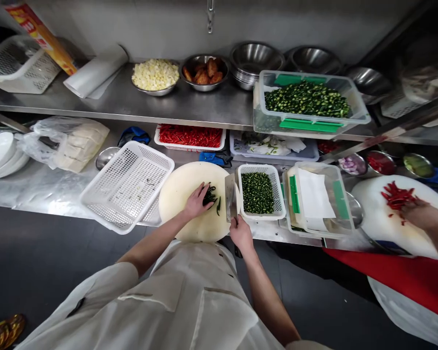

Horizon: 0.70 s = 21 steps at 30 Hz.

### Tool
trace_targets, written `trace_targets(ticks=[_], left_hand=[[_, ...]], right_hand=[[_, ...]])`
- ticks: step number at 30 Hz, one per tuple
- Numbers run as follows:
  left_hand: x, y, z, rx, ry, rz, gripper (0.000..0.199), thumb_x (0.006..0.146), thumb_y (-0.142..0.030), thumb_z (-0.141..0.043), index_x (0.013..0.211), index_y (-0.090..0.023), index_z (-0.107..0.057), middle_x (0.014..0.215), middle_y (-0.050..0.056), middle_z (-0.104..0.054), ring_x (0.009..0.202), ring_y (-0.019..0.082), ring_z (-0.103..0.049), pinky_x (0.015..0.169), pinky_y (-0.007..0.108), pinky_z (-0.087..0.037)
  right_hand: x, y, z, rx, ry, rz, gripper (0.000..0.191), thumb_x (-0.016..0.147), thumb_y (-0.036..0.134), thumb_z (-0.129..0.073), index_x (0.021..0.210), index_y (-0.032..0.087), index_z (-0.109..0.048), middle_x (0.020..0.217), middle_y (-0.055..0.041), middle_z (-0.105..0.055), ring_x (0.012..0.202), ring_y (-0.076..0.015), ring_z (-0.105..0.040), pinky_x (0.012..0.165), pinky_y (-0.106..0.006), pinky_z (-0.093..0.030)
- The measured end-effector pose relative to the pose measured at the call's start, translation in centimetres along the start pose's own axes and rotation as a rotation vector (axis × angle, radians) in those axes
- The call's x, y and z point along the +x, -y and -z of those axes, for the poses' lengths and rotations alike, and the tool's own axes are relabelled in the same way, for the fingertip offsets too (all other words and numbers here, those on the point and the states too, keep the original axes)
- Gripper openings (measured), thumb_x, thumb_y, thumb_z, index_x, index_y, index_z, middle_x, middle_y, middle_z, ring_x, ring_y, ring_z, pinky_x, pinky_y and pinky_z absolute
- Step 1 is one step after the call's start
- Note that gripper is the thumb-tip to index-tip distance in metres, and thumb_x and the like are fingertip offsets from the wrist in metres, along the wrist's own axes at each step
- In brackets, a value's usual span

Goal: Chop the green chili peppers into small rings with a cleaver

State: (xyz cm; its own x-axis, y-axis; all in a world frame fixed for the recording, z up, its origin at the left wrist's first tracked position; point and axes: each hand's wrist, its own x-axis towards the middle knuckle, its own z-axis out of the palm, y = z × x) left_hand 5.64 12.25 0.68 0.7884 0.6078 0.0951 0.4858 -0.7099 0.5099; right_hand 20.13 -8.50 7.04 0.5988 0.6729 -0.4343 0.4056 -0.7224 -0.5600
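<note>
A round cutting board (184,182) lies in front of me. My left hand (197,201) rests on it, its fingers curved against a small bunch of dark green chilies (209,195). One loose green chili (218,206) lies just right of the bunch. My right hand (242,235) is closed round the handle of a cleaver (231,197), whose broad blade stands at the board's right edge, apart from the chilies. Right beside the blade is a white basket (282,204) holding chopped green chilies (257,193).
An empty white perforated basket (127,182) sits left of the board. To the right are a lidded plastic box (316,199) and a co-worker's hand (419,213) at red chilies (397,195) on another board. A steel shelf (211,109) with bowls runs above.
</note>
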Motion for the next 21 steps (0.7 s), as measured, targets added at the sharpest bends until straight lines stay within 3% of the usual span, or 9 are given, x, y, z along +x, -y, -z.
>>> trace_targets(ticks=[4, 7, 12, 16, 18, 21], left_hand=[[-0.3, -2.6, -1.8, 0.104, -0.034, 0.049, 0.109, 0.092, -0.064, -0.073, 0.175, -0.02, -0.018, 0.18, 0.019, -0.013, 0.164, 0.047, -0.023, 0.131, 0.064, -0.029], [0.1, -3.4, -2.4, 0.149, -0.012, 0.013, 0.099, 0.096, -0.055, -0.07, 0.174, -0.02, -0.02, 0.181, 0.018, -0.01, 0.164, 0.046, -0.022, 0.131, 0.064, -0.029], [-1.0, 1.1, 0.7, 0.133, 0.096, -0.127, 0.08, 0.104, -0.05, -0.058, 0.173, -0.023, -0.027, 0.178, 0.015, -0.026, 0.159, 0.038, -0.039, 0.127, 0.053, -0.041], [-1.9, 4.2, 3.4, 0.119, 0.163, -0.207, 0.08, 0.105, -0.053, -0.056, 0.173, -0.022, -0.026, 0.172, 0.013, -0.039, 0.156, 0.033, -0.043, 0.129, 0.049, -0.041], [-1.4, 4.1, 3.2, 0.144, 0.151, -0.161, 0.095, 0.099, -0.061, -0.063, 0.174, -0.019, -0.023, 0.174, 0.016, -0.036, 0.159, 0.036, -0.038, 0.131, 0.051, -0.037], [0.4, 2.4, 1.1, 0.202, 0.12, -0.041, 0.114, 0.093, -0.07, -0.066, 0.174, -0.01, -0.014, 0.177, 0.021, -0.025, 0.165, 0.041, -0.025, 0.133, 0.054, -0.031]], right_hand=[[1.1, -0.3, 1.3, -0.045, -0.018, 0.012, 0.032, 0.111, 0.032, -0.04, 0.116, 0.019, -0.068, 0.109, -0.012, -0.078, 0.103, -0.0244, -0.072, 0.08, -0.027, -0.045], [2.0, 0.1, 2.4, -0.116, -0.009, -0.001, 0.029, 0.112, 0.031, -0.042, 0.117, 0.019, -0.068, 0.105, -0.0116, -0.079, 0.098, -0.0236, -0.072, 0.077, -0.027, -0.042], [2.5, 0.6, 3.5, -0.188, 0.057, 0.005, 0.027, 0.113, 0.029, -0.043, 0.122, 0.019, -0.066, 0.105, -0.012, -0.079, 0.096, -0.0236, -0.073, 0.075, -0.028, -0.04], [2.5, 0.6, 3.1, -0.215, 0.088, -0.018, 0.032, 0.113, 0.028, -0.04, 0.135, 0.016, -0.061, 0.109, -0.0149, -0.079, 0.099, -0.0251, -0.074, 0.076, -0.029, -0.041], [2.8, 0.7, 2.8, -0.237, 0.1, -0.024, 0.035, 0.113, 0.028, -0.039, 0.139, 0.016, -0.058, 0.11, -0.0158, -0.079, 0.1, -0.0256, -0.074, 0.077, -0.03, -0.042], [3.6, 0.9, 2.8, -0.265, 0.113, -0.023, 0.036, 0.113, 0.028, -0.039, 0.142, 0.016, -0.056, 0.108, -0.0151, -0.079, 0.097, -0.0252, -0.075, 0.076, -0.029, -0.042]])
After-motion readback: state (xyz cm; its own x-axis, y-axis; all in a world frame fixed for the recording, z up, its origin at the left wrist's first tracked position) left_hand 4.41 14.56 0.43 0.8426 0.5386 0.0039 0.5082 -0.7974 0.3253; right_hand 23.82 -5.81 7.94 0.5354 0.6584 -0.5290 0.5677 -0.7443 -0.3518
